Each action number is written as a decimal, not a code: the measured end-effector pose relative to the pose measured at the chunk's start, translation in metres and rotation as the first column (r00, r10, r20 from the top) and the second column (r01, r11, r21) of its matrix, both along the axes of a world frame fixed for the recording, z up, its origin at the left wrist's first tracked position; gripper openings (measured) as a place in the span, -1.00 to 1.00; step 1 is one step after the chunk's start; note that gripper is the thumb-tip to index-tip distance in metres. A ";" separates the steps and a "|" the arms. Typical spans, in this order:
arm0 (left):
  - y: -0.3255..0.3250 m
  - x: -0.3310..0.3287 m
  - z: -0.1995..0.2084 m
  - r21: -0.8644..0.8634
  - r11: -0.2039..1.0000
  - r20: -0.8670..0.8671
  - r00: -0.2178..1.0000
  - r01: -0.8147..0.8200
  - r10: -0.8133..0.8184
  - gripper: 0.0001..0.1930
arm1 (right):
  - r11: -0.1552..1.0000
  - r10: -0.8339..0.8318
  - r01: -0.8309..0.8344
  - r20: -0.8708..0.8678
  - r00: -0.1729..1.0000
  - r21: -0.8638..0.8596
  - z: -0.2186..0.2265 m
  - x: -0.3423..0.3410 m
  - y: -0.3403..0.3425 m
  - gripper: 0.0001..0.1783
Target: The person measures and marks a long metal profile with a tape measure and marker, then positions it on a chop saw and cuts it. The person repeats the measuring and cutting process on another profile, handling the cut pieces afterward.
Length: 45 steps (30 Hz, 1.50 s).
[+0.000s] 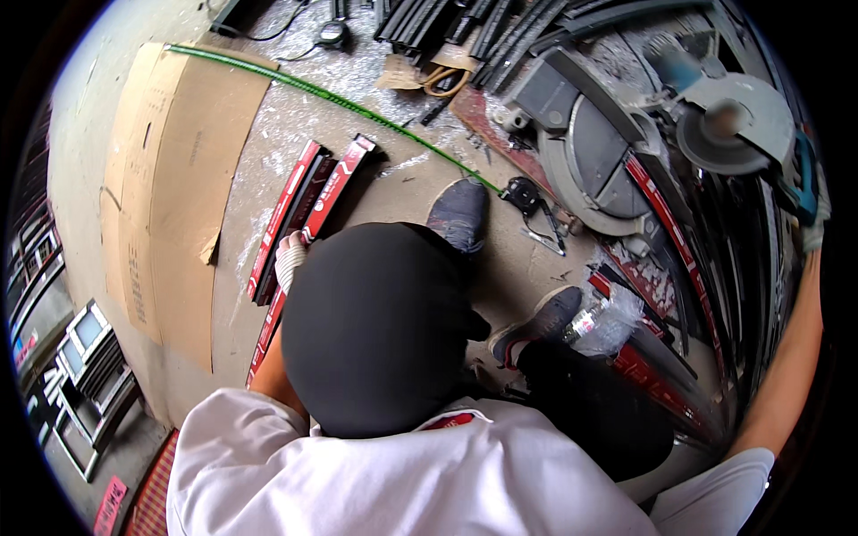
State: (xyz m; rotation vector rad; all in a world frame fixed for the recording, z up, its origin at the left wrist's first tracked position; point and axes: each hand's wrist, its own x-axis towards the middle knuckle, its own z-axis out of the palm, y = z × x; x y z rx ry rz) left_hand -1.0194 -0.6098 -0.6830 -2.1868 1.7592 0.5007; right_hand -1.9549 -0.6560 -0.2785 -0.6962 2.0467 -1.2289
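Note:
My left hand (290, 258), in a pale glove, is closed on a long black profile with a red printed face (331, 192). A second red-and-black profile (286, 214) lies right beside it on the left. A dark round cap hides part of this hand. At the far right my right hand (813, 234), also gloved, is closed around the teal handle (805, 183) of a miter saw. The saw's round blade (722, 138) is raised above its grey base (594, 152). Another red-faced profile (666, 219) lies by the base.
The dark cap (375, 330) covers the middle. A green tape measure blade (357, 109) stretches over the floor from its black case (520, 194). Flattened cardboard (183, 196) lies left. Black profiles (429, 22) are piled at the back. A plastic bottle (585, 323) lies near my shoe (545, 320).

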 end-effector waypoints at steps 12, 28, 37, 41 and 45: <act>0.041 -0.014 -0.010 -0.024 0.996 -0.237 0.968 -0.089 0.080 -0.58 | 0.819 -0.516 0.337 -0.338 0.787 -0.465 -0.078 0.138 0.076 -0.53; -0.005 -0.139 0.052 0.432 0.901 -0.656 0.673 -0.036 0.342 -0.68 | 0.770 0.600 -0.278 -0.504 0.622 0.574 -0.356 0.464 0.096 -0.29; -0.016 -0.190 0.065 0.499 0.866 -0.699 0.582 -0.020 0.416 -0.76 | 0.549 0.810 -0.228 -0.446 0.380 0.804 -0.386 0.453 0.067 -0.57; -0.022 -0.200 0.061 0.461 0.887 -0.702 0.594 -0.040 0.392 -0.82 | 0.483 0.853 -0.295 -0.369 0.369 0.824 -0.389 0.448 0.065 -0.63; -0.031 -0.206 0.052 0.400 0.917 -0.705 0.642 0.010 0.301 -0.78 | 0.502 0.831 -0.238 -0.388 0.399 0.831 -0.394 0.453 0.072 -0.61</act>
